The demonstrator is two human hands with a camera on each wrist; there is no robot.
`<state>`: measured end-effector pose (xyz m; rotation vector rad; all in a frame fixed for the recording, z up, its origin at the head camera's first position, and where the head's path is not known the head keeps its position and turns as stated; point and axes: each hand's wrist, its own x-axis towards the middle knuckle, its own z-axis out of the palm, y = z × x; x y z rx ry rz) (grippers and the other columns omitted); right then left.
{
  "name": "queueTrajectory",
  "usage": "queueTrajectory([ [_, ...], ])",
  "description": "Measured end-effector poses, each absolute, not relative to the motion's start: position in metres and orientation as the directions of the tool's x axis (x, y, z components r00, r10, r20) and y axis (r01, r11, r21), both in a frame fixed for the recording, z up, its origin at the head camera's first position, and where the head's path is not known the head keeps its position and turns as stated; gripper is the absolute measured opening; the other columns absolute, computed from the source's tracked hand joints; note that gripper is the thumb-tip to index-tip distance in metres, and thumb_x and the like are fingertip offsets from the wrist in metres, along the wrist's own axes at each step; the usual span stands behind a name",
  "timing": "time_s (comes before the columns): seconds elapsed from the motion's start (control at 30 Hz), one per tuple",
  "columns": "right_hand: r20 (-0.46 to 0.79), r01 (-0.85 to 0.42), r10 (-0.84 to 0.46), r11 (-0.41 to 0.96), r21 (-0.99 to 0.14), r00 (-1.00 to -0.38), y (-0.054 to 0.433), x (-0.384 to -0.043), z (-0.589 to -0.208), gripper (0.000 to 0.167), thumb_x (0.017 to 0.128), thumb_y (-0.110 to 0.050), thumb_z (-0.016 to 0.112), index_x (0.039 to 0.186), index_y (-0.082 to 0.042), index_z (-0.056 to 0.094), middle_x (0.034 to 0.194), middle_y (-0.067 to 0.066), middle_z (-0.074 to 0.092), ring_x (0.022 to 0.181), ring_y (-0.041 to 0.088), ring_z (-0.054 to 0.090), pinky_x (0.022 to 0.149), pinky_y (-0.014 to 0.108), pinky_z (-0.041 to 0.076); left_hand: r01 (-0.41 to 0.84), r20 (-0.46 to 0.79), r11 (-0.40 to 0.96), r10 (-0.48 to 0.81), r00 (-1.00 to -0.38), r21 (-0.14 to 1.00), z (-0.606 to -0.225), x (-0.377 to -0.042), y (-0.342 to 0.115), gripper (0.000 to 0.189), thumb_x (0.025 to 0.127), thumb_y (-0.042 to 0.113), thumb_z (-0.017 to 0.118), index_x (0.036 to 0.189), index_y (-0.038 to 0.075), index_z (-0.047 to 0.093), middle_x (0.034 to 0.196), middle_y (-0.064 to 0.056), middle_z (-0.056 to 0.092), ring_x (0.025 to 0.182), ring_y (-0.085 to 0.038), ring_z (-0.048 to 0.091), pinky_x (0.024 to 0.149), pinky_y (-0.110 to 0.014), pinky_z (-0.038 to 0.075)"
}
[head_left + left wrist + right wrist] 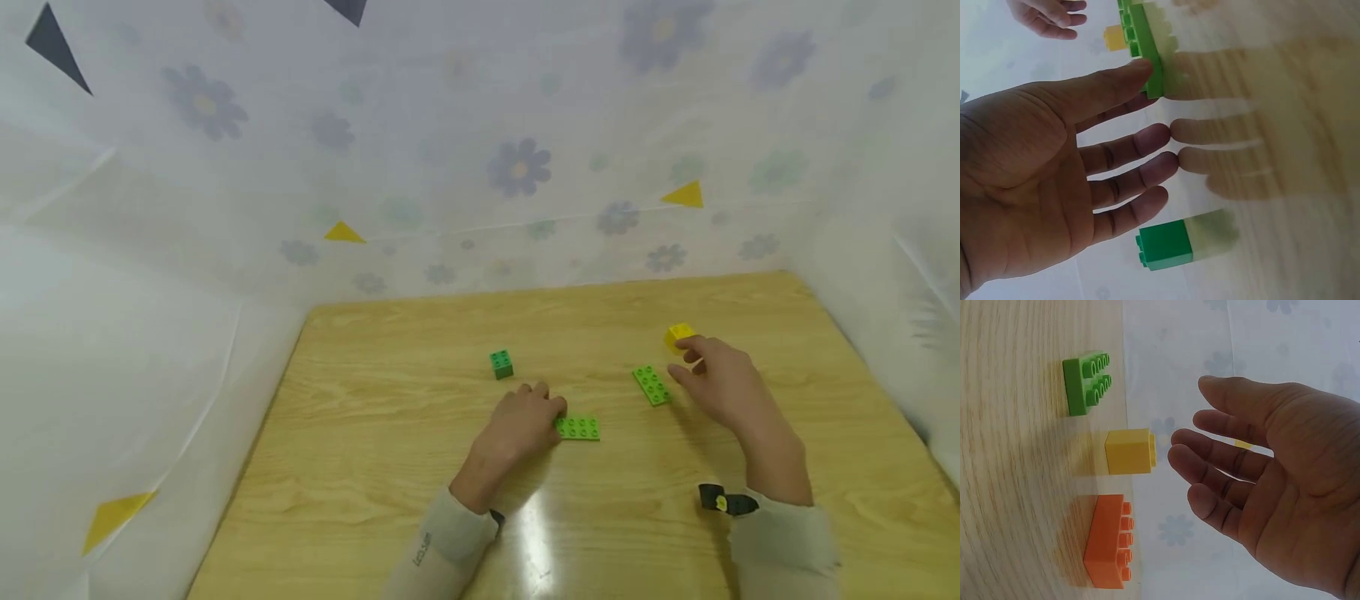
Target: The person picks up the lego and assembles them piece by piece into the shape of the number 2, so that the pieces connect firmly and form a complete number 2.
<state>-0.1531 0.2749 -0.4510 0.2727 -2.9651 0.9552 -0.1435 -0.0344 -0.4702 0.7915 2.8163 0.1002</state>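
A flat light green toy brick (579,428) lies on the table, its left end pinched between the thumb and index finger of my left hand (1041,150). The other left fingers are stretched out, tips at the tabletop. Beyond that hand stands a small dark green brick (501,364), untouched. My right hand (720,379) hovers with loosely bent fingers and holds nothing. In the right wrist view a gap separates its fingertips from the yellow brick (1130,451). Left of this hand lies a second flat light green brick (651,386).
An orange brick (1110,540) stands beside the yellow one in the right wrist view; the head view does not show it. White flowered sheeting (450,167) encloses the wooden table (360,467) at the back and both sides.
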Motion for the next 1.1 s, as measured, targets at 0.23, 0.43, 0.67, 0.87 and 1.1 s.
queueTrajectory([
  [0.23,0.050,-0.153,-0.152,0.809,-0.568,-0.987,0.284,-0.153,-0.450,0.050,0.107,-0.023,0.065,0.141,0.012,0.054,0.122,0.035,0.062,0.103,0.049,0.065,0.080,0.062,0.055,0.526,-0.207,0.845,0.534,-0.820,0.095,-0.463,-0.136,-0.033,0.028,0.099,0.028,0.075,0.127,0.026,0.073,0.112,0.001,0.062,0.106,-0.022,0.060,0.090,-0.040,0.053],
  [0.43,0.093,-0.142,-0.108,0.818,-0.557,-0.990,0.286,-0.155,-0.448,0.050,0.106,-0.023,0.066,0.140,0.012,0.054,0.125,0.034,0.060,0.108,0.052,0.061,0.082,0.065,0.052,0.506,-0.264,0.847,0.532,-0.805,0.162,-0.458,-0.141,-0.042,0.044,0.097,0.035,0.075,0.139,0.025,0.067,0.124,0.001,0.064,0.106,-0.021,0.062,0.089,-0.041,0.054],
  [0.67,0.140,-0.125,-0.057,0.832,-0.541,-0.989,0.285,-0.166,-0.448,0.056,0.105,-0.025,0.068,0.143,0.012,0.052,0.137,0.039,0.050,0.115,0.058,0.052,0.086,0.071,0.047,0.438,-0.261,0.862,0.498,-0.827,0.255,-0.444,-0.145,-0.065,0.054,0.099,0.041,0.076,0.147,0.019,0.062,0.138,-0.003,0.064,0.116,-0.022,0.066,0.098,-0.042,0.055],
  [0.87,0.115,-0.087,-0.033,0.858,-0.506,-0.993,0.284,-0.180,-0.453,0.061,0.105,-0.034,0.068,0.142,0.012,0.053,0.138,0.040,0.050,0.117,0.061,0.050,0.089,0.073,0.044,0.406,-0.266,0.854,0.495,-0.827,0.326,-0.445,-0.143,-0.071,0.056,0.096,0.038,0.080,0.145,0.018,0.063,0.136,-0.004,0.063,0.110,-0.019,0.067,0.094,-0.038,0.056],
  [1.1,0.048,0.032,0.058,0.903,-0.429,-0.997,0.288,-0.189,-0.463,0.078,0.102,-0.057,0.064,0.136,0.013,0.057,0.128,0.035,0.063,0.096,0.051,0.066,0.064,0.055,0.052,0.472,-0.309,0.836,0.544,-0.780,0.279,-0.455,-0.136,-0.058,0.053,0.096,0.042,0.079,0.143,0.022,0.065,0.132,0.001,0.066,0.113,-0.015,0.066,0.093,-0.035,0.055],
])
